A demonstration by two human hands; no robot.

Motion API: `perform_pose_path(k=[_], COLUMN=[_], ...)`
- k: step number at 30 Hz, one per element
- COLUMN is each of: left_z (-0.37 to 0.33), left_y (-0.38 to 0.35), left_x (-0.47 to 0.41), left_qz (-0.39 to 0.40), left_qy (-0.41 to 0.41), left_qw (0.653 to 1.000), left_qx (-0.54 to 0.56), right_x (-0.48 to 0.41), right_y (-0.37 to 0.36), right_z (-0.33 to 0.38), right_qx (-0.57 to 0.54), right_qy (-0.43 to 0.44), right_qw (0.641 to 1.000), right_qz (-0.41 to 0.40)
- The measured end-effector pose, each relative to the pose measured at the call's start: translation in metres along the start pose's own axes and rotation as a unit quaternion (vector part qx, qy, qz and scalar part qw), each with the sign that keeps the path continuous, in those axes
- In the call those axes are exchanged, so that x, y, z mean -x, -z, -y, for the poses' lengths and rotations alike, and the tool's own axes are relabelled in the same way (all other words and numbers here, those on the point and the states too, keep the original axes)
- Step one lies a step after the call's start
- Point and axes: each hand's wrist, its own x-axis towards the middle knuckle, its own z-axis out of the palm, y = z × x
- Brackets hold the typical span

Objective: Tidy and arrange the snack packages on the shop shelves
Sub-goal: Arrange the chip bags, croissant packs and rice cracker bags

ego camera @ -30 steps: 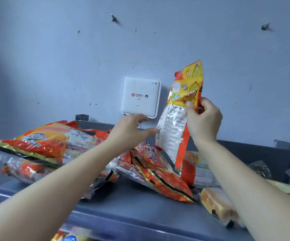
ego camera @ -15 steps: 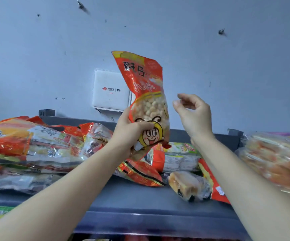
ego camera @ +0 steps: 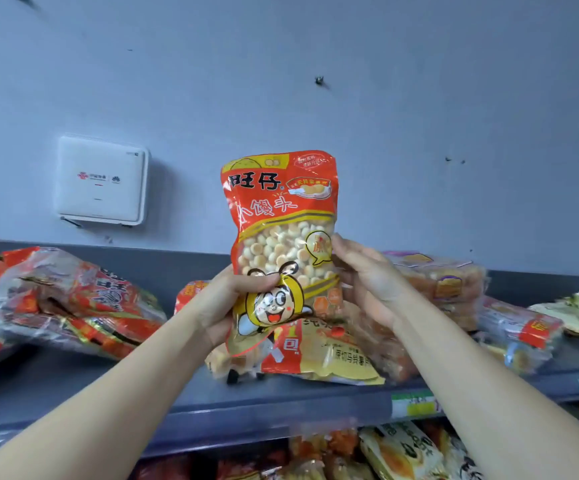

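- The left hand (ego camera: 227, 303) grips the lower left of an upright red biscuit bag (ego camera: 281, 220), thumb across its front.
- The right hand (ego camera: 367, 282) touches the bag's right edge; I cannot tell whether its fingers curl behind.
- The bag is raised above the grey shelf (ego camera: 73, 382), in front of the snack packages (ego camera: 73, 303) lying on it.
- A white box (ego camera: 101, 180) is fixed to the wall behind.

Red-and-yellow plastic bag of small round biscuits (ego camera: 283, 244), upright, printed with a cartoon face. Left hand (ego camera: 225, 306) grips its lower left, thumb across the front; right hand (ego camera: 367, 282) holds its right edge. Behind, a grey metal shelf (ego camera: 108, 386) bears red foil snack packs (ego camera: 73, 303) and a flat yellow packet (ego camera: 333, 358); a white square wall box (ego camera: 101, 180) hangs above.
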Motion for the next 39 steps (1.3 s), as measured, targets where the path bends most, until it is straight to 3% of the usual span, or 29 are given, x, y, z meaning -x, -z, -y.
perform_pose_path(k=[9, 16, 20, 28, 32, 39], left_z=[0.079, 0.11, 0.135, 0.207, 0.248, 0.325], left_y=[-0.142, -0.25, -0.294, -0.391, -0.445, -0.52], left_x=[-0.034, -0.069, -0.091, -0.136, -0.167, -0.238], left_qz=[0.073, -0.081, -0.132, -0.059, -0.009, 0.051], left_qy=[0.035, -0.099, -0.091, -0.043, -0.032, 0.004], left_qw=[0.997, 0.991, 0.985, 0.997, 0.999, 0.998], left_qx=[-0.018, 0.041, 0.061, -0.017, -0.034, -0.027], right_x=[0.074, 0.13, 0.167, 0.226, 0.238, 0.242], right_y=[0.147, 0.256, 0.325, 0.451, 0.503, 0.601], right_z=[0.034, 0.043, 0.041, 0.02, 0.018, 0.016], right_qx=[-0.022, 0.051, 0.095, 0.098, 0.083, 0.159], right_qy=[0.097, 0.117, 0.084, -0.007, 0.002, -0.014], right_qw=[0.982, 0.973, 0.971, 0.958, 0.944, 0.9], right_qz=[-0.159, -0.194, -0.205, -0.268, -0.319, -0.406])
